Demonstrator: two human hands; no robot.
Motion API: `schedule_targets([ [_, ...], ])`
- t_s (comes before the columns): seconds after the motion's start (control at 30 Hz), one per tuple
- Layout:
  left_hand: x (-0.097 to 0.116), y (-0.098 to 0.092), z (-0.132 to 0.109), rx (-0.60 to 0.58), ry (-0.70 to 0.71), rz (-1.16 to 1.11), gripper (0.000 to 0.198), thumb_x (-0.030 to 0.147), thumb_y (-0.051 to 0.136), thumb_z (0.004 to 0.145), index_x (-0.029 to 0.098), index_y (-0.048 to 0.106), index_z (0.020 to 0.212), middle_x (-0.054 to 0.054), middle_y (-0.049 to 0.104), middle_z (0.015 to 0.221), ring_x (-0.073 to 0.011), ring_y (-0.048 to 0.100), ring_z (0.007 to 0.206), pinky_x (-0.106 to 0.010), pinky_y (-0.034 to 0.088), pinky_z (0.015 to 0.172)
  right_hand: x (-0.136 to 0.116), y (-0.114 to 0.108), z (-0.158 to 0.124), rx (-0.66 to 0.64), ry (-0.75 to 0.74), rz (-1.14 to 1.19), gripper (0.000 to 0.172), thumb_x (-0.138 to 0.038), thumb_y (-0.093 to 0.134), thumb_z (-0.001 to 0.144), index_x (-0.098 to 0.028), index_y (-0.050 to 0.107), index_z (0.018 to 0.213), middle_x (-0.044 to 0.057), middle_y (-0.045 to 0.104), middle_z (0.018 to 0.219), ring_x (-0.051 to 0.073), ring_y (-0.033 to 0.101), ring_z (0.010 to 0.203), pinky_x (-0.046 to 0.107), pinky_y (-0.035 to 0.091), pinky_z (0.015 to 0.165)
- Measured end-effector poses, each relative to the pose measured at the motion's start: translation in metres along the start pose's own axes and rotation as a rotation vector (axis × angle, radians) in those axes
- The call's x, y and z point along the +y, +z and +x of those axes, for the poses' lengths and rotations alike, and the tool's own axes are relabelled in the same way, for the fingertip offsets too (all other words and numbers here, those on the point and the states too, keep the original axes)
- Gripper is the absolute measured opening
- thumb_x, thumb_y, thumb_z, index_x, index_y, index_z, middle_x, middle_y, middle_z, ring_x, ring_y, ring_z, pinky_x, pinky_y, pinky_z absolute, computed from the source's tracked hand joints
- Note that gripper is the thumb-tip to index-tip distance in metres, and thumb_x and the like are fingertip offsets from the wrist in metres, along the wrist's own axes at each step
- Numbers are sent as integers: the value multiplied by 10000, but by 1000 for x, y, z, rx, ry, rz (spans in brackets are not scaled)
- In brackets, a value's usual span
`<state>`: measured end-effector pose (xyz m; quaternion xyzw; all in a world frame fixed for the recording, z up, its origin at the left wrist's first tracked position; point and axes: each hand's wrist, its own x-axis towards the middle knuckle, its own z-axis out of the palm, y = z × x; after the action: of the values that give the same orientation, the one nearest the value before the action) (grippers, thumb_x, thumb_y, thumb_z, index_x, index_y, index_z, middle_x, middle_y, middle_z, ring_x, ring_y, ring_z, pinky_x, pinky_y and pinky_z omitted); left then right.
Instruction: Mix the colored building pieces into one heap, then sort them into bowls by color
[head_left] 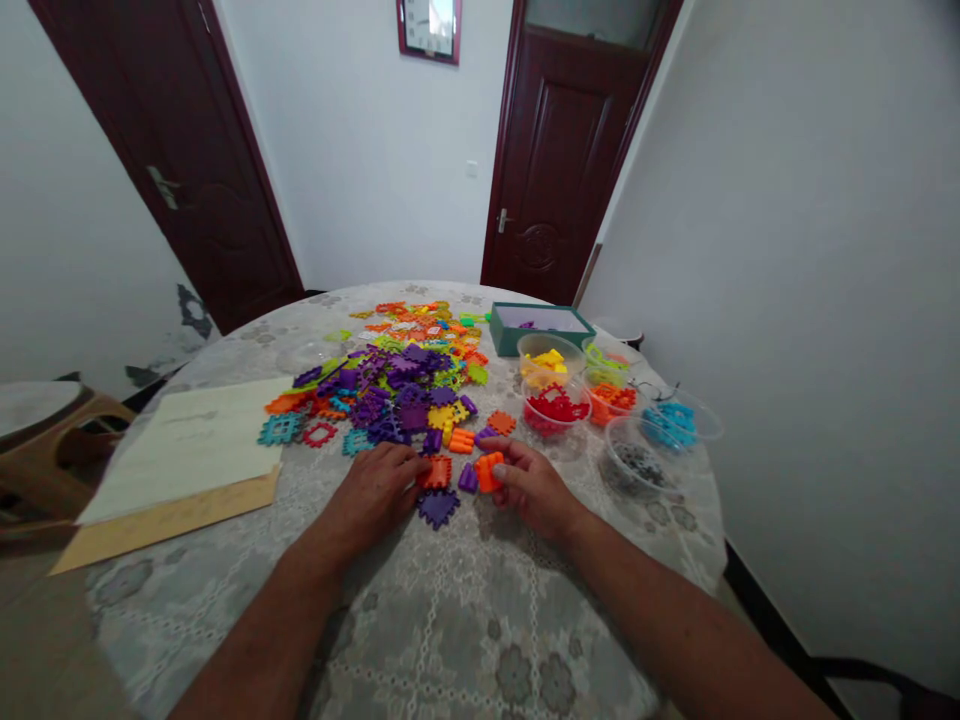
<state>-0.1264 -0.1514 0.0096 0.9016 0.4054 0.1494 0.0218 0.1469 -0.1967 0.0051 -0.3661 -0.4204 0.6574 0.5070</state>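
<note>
My right hand (531, 485) pinches a bright orange ribbed plastic building block (489, 472) between thumb and fingers, just above the tablecloth. My left hand (381, 492) has its fingers curled at the left edge of a red-orange toothed square tile (436, 471) and grips it there; some fingertips are hidden. Just below that tile lies a dark purple toothed tile (438, 508). Between the hands sits a small purple block (468, 478). Beyond them are another orange block (462, 441) and an orange toothed tile (502, 423).
A big heap of mixed toothed pieces (405, 375) spreads behind my hands. To the right stand clear tubs with yellow pieces (546, 366), red pieces (555, 404), blue pieces (673, 425) and grey pieces (637, 462). A green box (506, 340) stands behind them. Paper sheets (202, 440) lie left.
</note>
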Motion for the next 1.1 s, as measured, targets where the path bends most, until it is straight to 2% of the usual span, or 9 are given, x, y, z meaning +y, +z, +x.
schedule_targets([
  [0.23,11,0,7,-8,-31,90,200,207,603,969,239,757,1092,-100,763,1054,-256,659,1012,-378,454,885,-19,-6,0,108,27,60,520,-406,928,720,-222,727,1162,2,698,797,100,573,551,219,453,511],
  [0.3,13,1,8,28,-39,119,170,277,595,1006,224,749,1050,-105,767,1010,-263,664,966,-386,443,853,-27,-8,-1,149,63,15,496,-394,922,728,-209,726,1145,0,690,771,101,571,551,212,444,503],
  [0.43,15,0,10,127,-61,144,317,457,543,1052,210,726,974,-108,766,930,-273,672,904,-395,431,816,-42,-14,-6,137,86,-30,467,-355,898,760,-196,714,1159,2,681,768,108,578,566,221,447,514],
  [0.7,12,-3,11,209,-97,132,187,361,597,1001,219,690,923,-96,744,870,-288,672,893,-407,448,813,-37,-14,-15,115,106,-17,427,-394,840,780,-211,683,1133,17,691,819,116,572,570,239,448,527],
  [0.77,10,-5,11,210,-112,158,100,287,618,961,222,690,986,-91,736,873,-295,673,904,-407,458,813,-44,-17,-19,128,66,-163,463,-421,827,786,-205,680,1168,15,694,822,125,580,583,249,454,540],
  [0.83,8,-7,10,222,-130,158,170,231,616,924,221,682,1080,-88,727,877,-303,673,897,-414,472,811,-62,-27,-23,187,-76,-447,464,-435,768,833,-206,685,1228,29,713,875,151,610,647,282,494,597],
  [0.97,6,-7,10,308,-171,99,315,249,564,931,194,630,1234,-108,730,932,-328,680,899,-454,505,829,-118,-74,-25,518,-411,-1180,463,-388,674,896,-211,699,1323,85,751,1114,210,668,886,367,536,856],
  [1.03,6,-5,9,356,-182,70,351,256,547,932,176,607,1268,-125,734,969,-329,689,919,-458,518,843,-141,-104,-21,653,-414,-1407,447,-359,639,909,-181,710,1312,112,760,1127,231,681,927,387,527,907],
  [1.1,6,-3,9,386,-177,61,366,266,543,930,171,590,1280,-131,733,986,-322,696,929,-450,528,855,-154,-132,-12,710,-350,-1533,437,-329,629,909,-158,718,1300,129,771,1106,243,697,928,388,529,911],
])
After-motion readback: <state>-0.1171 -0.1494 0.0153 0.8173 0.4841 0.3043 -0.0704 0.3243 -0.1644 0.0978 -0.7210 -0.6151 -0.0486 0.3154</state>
